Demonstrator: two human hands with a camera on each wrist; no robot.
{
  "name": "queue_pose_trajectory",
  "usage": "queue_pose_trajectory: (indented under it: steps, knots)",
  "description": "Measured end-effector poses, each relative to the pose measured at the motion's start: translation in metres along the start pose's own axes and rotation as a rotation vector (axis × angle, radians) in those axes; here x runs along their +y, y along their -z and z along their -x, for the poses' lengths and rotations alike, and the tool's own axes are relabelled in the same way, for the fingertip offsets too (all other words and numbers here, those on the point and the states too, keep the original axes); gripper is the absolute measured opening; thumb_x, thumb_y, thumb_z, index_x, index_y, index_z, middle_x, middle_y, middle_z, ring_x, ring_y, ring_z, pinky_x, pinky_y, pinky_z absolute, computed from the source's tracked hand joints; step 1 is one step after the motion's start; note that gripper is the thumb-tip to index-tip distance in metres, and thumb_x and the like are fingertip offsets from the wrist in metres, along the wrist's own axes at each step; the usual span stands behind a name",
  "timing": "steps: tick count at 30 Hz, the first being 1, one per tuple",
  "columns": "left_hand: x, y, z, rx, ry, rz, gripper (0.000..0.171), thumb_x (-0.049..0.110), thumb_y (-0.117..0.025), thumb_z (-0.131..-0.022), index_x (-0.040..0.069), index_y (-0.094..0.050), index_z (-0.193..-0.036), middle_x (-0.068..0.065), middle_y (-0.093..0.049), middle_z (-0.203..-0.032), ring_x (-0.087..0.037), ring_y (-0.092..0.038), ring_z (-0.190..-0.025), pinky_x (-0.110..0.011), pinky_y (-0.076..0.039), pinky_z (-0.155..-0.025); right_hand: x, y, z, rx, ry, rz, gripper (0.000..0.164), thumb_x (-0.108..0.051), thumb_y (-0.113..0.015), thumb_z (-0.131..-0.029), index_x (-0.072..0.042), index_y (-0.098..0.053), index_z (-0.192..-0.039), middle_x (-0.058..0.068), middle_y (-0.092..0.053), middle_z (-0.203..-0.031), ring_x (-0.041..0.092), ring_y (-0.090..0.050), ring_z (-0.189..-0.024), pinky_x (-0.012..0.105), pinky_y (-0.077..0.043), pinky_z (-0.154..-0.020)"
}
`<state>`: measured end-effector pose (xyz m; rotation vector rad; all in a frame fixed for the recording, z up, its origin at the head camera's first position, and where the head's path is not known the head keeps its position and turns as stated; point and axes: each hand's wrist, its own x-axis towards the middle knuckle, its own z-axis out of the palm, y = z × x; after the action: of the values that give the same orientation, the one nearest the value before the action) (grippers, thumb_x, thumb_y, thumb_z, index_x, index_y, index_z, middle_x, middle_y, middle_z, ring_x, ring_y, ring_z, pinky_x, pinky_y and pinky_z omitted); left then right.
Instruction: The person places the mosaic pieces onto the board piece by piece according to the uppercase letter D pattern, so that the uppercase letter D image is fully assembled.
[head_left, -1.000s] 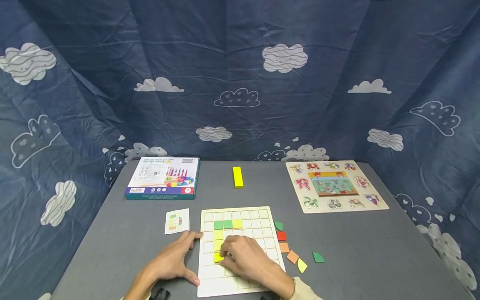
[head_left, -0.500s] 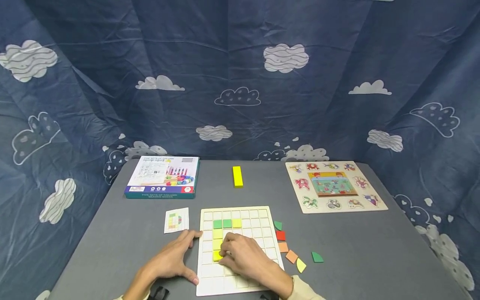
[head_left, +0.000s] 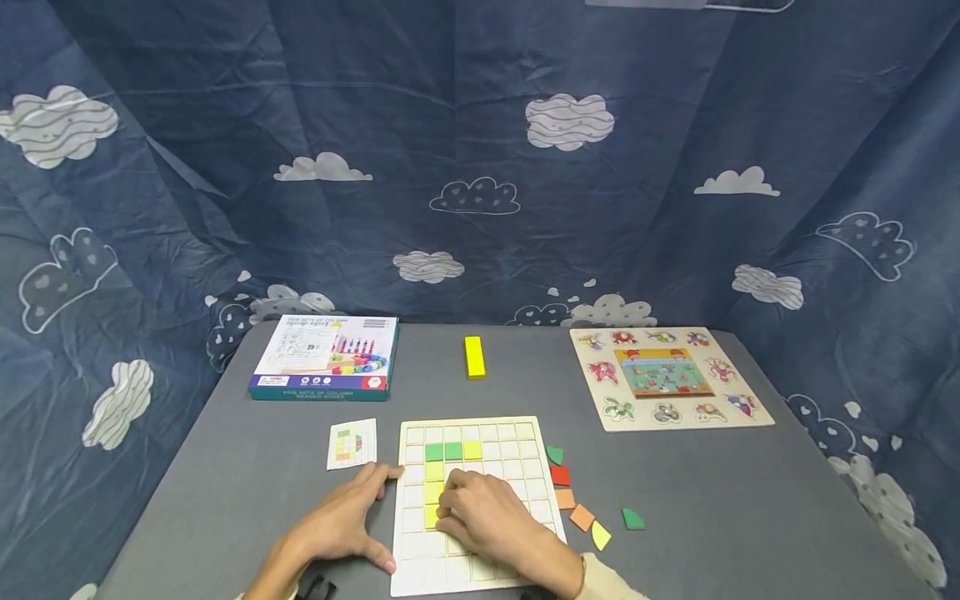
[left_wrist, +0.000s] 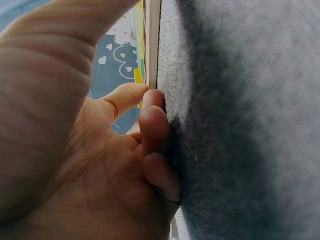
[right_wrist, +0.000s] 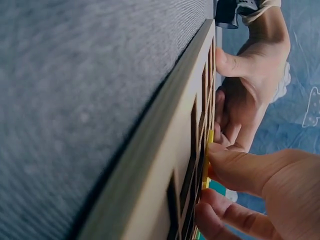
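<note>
A pale wooden grid board (head_left: 420,575) lies on the grey table, with two green square tiles (head_left: 443,452) and several yellow ones in its cells. My right hand (head_left: 491,517) is over the board. Its thumb and fingers pinch the right side of the lowest yellow square tile (head_left: 432,517), also seen as a yellow tile (right_wrist: 210,142) at the thumb tip in the right wrist view. My left hand (head_left: 341,521) is spread at the board's left edge, thumb and index fingertip touching it. The left wrist view shows its other fingers (left_wrist: 154,125) bent loosely beside that edge.
Right of the board lie a red square (head_left: 560,476), orange squares (head_left: 582,517), a yellow quarter piece (head_left: 601,535) and green quarter pieces (head_left: 633,519). A pattern card (head_left: 351,444), a toy box (head_left: 322,358), a yellow block (head_left: 475,358) and a picture puzzle (head_left: 667,379) lie farther back.
The lowest yellow tile looks slightly shifted and flatter in its cell, with the right hand still at it. The left hand stays put; the whole view shifts slightly.
</note>
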<state>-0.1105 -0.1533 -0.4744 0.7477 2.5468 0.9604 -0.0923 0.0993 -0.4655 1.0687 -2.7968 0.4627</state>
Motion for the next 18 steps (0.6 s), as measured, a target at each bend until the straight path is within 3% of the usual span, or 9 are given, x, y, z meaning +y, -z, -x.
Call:
queue_pose_trajectory:
  steps: [8, 18]
  knots:
    - [-0.0024, 0.0005, 0.0007, 0.001, 0.007, 0.004, 0.113, 0.053, -0.092, -0.051, 0.015, -0.042, -0.145, 0.001, -0.049, -0.114, -0.015, -0.050, -0.094, -0.032, -0.043, -0.078, -0.0012, -0.0022, -0.0003, 0.026, 0.034, 0.112, 0.013, -0.035, -0.076, -0.088, -0.023, -0.076, -0.084, -0.009, -0.066, -0.086, 0.000, -0.057, -0.072, 0.020, -0.047, -0.063]
    - [-0.0027, -0.0031, -0.0024, -0.006, 0.022, 0.002, 0.114, 0.057, -0.091, -0.051, 0.016, -0.042, -0.146, 0.002, -0.050, -0.115, -0.016, -0.052, -0.100, -0.036, -0.045, -0.082, 0.0020, -0.0009, 0.0011, 0.013, 0.051, 0.121, 0.012, -0.033, -0.075, -0.089, -0.022, -0.075, -0.086, -0.009, -0.067, -0.086, 0.002, -0.060, -0.075, 0.024, -0.049, -0.066]
